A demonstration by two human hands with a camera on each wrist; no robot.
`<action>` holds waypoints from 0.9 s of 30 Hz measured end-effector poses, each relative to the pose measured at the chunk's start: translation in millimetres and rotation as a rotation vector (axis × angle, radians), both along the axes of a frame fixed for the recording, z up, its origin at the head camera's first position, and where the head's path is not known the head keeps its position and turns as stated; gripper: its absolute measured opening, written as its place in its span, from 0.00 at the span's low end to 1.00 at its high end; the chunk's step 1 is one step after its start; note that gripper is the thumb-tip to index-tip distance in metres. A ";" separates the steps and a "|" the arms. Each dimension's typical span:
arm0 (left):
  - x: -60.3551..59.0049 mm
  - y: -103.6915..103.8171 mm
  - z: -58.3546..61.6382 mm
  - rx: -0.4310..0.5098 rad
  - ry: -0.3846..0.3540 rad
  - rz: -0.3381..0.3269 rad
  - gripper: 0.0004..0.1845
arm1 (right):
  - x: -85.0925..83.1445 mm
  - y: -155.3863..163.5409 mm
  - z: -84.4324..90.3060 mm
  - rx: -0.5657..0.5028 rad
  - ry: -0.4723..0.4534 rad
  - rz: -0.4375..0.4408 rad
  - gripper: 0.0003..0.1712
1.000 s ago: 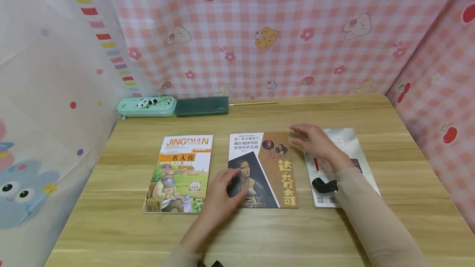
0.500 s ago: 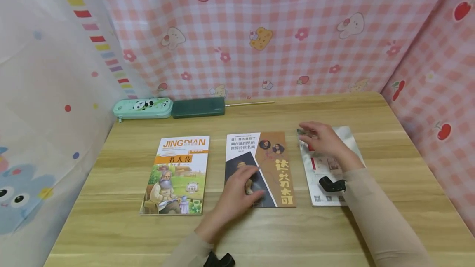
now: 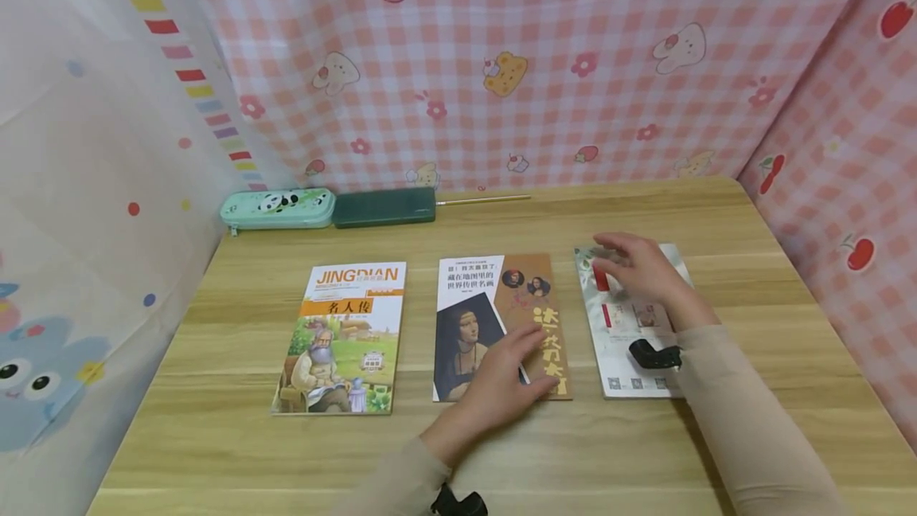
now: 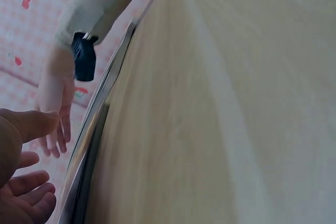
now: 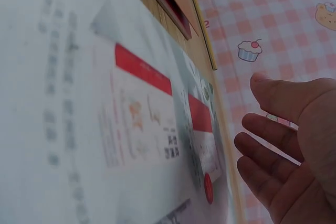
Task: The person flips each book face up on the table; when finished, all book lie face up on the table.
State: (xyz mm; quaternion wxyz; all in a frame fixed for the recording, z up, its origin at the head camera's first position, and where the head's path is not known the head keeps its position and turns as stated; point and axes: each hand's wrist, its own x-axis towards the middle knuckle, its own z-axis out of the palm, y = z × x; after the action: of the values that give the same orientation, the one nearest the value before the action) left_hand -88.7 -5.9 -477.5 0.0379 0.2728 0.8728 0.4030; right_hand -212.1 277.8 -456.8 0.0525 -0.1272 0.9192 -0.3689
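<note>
Head view: the left hand lies flat with straight fingers on the near end of the middle book; the right hand hovers, fingers relaxed, over the far end of the white book at the right. Left wrist view: the left hand's fingers are loosely spread. Right wrist view: the right hand is open, palm above the white book.

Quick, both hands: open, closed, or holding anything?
Left hand: open, fingers flat on the brown art book.
Right hand: open, over the white book, holding nothing.
</note>
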 end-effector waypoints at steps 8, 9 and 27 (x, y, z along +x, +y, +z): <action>3.9 23.1 1.6 -0.027 -0.013 -0.040 0.36 | 0.1 10.3 -4.1 0.009 0.046 -0.008 0.28; 4.0 24.9 1.7 -0.031 -0.011 -0.045 0.35 | 0.1 11.4 -4.9 0.008 0.048 -0.012 0.28; 10.3 55.2 -5.7 -0.074 0.063 -0.108 0.36 | 1.9 27.4 -12.0 -0.014 0.098 -0.048 0.27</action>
State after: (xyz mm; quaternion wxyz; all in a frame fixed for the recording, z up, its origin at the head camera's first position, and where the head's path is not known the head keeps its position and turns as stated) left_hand -78.4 49.2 -483.2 0.0419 0.3303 0.8719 0.3590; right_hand -210.2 305.2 -468.8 -0.0025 -0.1232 0.9209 -0.3698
